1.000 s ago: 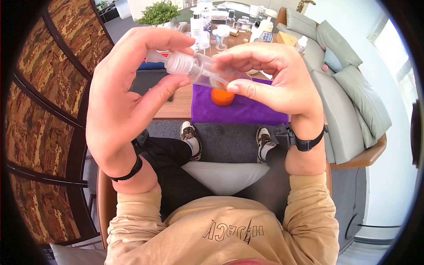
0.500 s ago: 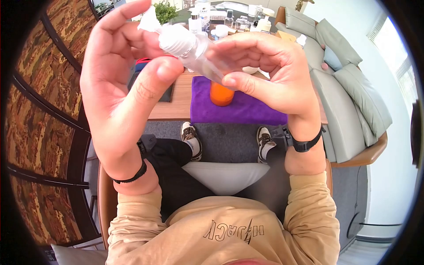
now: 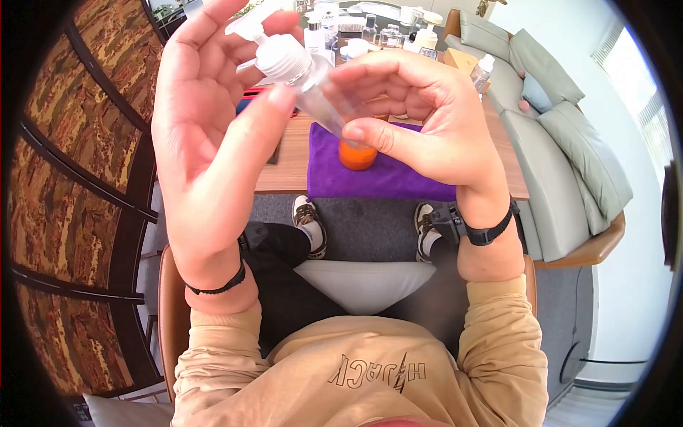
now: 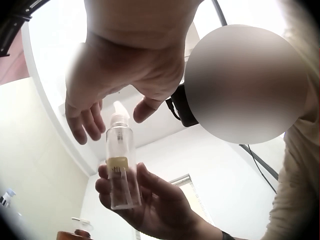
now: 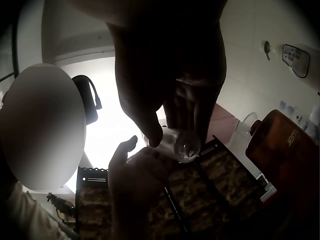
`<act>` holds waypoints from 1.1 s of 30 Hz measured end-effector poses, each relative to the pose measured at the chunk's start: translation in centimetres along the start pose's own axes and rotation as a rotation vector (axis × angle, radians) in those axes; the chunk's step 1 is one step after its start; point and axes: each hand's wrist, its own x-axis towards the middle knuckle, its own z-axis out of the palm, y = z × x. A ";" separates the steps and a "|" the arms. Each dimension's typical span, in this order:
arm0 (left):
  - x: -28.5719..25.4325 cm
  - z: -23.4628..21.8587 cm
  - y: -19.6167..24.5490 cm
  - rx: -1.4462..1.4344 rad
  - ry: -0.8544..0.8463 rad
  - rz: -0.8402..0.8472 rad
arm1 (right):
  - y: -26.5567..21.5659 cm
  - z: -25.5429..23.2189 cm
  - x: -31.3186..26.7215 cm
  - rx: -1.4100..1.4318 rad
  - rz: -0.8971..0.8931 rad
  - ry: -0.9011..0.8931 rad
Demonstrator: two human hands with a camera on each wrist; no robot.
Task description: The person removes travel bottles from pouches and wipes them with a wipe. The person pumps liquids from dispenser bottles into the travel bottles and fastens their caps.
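Note:
Between my two hands a clear pump bottle (image 3: 321, 99) leans to the upper left, a whitish pump top (image 3: 283, 58) on its neck. My right hand (image 3: 445, 128) grips the lower body with thumb and fingers. Around the pump top, my left hand (image 3: 210, 153) is spread with its fingers loosely bent. In the left wrist view the left hand (image 4: 130, 70) hangs above the bottle (image 4: 121, 142), its fingertips apart from the nozzle. A gold label (image 4: 117, 164) shows on the bottle. The right wrist view is dark and shows the bottle's round base (image 5: 188, 147).
An orange-brown bottle (image 3: 358, 158) stands on a purple towel (image 3: 405, 174) at the table's near edge. Behind it are several cosmetic bottles (image 3: 370, 28). A grey sofa (image 3: 537, 156) lies to the right, patterned panels (image 3: 78, 213) to the left.
One second ago the left fingers and thumb were close about the pump top; now they are spread away from it. The bottle has tipped from nearly level to more upright, pump end up.

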 end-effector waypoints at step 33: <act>0.7 -2.0 -1.3 -0.237 0.000 -0.166 | 1.9 3.4 0.3 0.210 -0.076 0.118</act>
